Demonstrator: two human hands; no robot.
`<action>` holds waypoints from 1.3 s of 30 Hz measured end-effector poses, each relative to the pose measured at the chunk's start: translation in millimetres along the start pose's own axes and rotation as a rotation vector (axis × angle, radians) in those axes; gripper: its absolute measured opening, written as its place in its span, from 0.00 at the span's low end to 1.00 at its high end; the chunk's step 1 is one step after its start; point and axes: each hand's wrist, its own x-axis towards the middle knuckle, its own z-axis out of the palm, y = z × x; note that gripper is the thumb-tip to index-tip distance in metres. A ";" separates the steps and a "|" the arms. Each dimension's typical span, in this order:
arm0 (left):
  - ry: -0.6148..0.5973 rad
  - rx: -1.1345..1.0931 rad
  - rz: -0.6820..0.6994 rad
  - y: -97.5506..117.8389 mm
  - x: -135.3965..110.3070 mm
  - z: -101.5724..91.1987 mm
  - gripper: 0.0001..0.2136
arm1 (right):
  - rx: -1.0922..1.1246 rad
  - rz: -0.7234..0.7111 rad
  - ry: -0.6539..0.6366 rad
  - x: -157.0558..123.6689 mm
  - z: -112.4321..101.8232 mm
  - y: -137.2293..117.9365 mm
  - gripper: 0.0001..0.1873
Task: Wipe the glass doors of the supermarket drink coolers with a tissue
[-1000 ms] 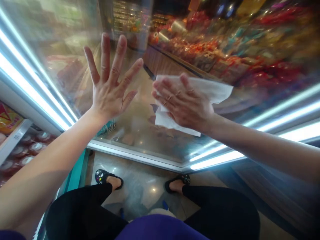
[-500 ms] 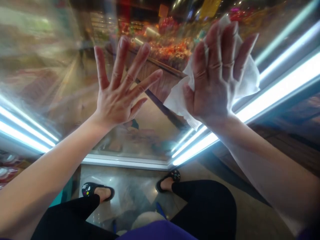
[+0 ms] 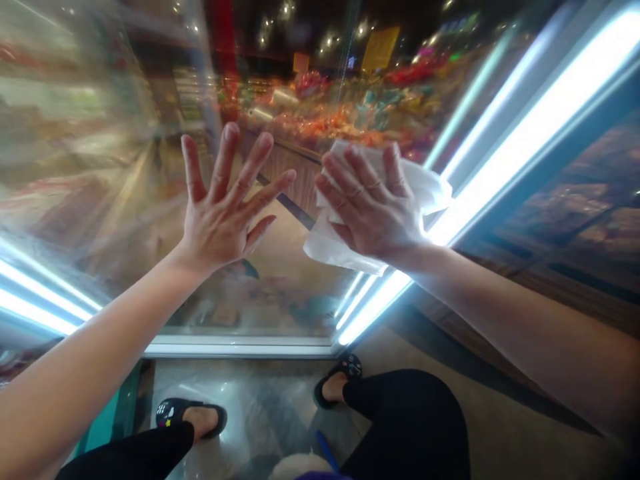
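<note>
A large glass pane (image 3: pixel 280 280) fills the space in front of me. My left hand (image 3: pixel 220 207) lies against it with fingers spread wide and nothing held. To its right, my right hand (image 3: pixel 373 200) holds a thin white wipe (image 3: pixel 325 243) under its palm, pressing it to the glass. The fingers lie stretched out and slanted up to the left, and the wipe's crumpled edges stick out around them. Its right side reaches the bright light strip.
Light strips (image 3: pixel 375 307) run along the pane's right edge, others (image 3: pixel 35 300) at the left. A white frame rail (image 3: pixel 240 348) borders the bottom. My feet in black clogs (image 3: pixel 173 415) stand on a shiny floor (image 3: pixel 260 393). Colourful goods (image 3: pixel 330 123) show blurred beyond the glass.
My right hand has moved down and left with the wipe, its fingers tilting leftward. My left hand sits slightly lower in view, still spread. The whole view has shifted a little.
</note>
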 end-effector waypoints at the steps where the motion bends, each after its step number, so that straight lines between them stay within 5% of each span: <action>1: 0.004 0.011 0.000 -2.6 -1.6 0.0 0.36 | -0.072 0.010 0.051 4.9 -1.6 3.0 0.40; 4: 0.029 0.064 -0.021 -14.1 -8.4 -2.4 0.40 | -0.242 0.060 0.145 18.2 -2.8 4.5 0.44; 9: 0.070 0.093 -0.082 -39.9 -23.0 -13.5 0.40 | -0.126 -0.213 -0.105 33.9 10.4 -12.8 0.38; 13: 0.097 0.136 -0.140 -57.2 -34.6 -19.3 0.40 | -0.202 -0.075 0.043 57.2 22.8 -19.2 0.39; 18: 0.139 0.167 -0.126 -72.8 -49.3 -20.8 0.39 | -0.187 -0.397 -0.115 83.4 39.2 -33.7 0.32; 23: 0.177 0.165 -0.157 -84.9 -62.3 -27.2 0.36 | -0.308 -0.225 -0.083 114.1 34.3 -43.4 0.33; 28: 0.205 0.110 -0.218 -96.2 -75.0 -28.7 0.33 | -0.376 -0.601 -0.269 134.0 41.1 -49.4 0.34; 32: 0.231 0.077 -0.286 -105.6 -82.5 -31.8 0.33 | -0.396 -0.351 -0.152 162.3 47.2 -57.0 0.37; 36: 0.218 0.073 -0.308 -116.6 -88.7 -42.0 0.32 | -0.344 -0.554 -0.346 189.7 57.6 -71.6 0.37; 39: 0.236 0.088 -0.331 -125.7 -97.0 -51.7 0.32 | -0.273 -0.500 -0.212 204.3 66.6 -78.8 0.39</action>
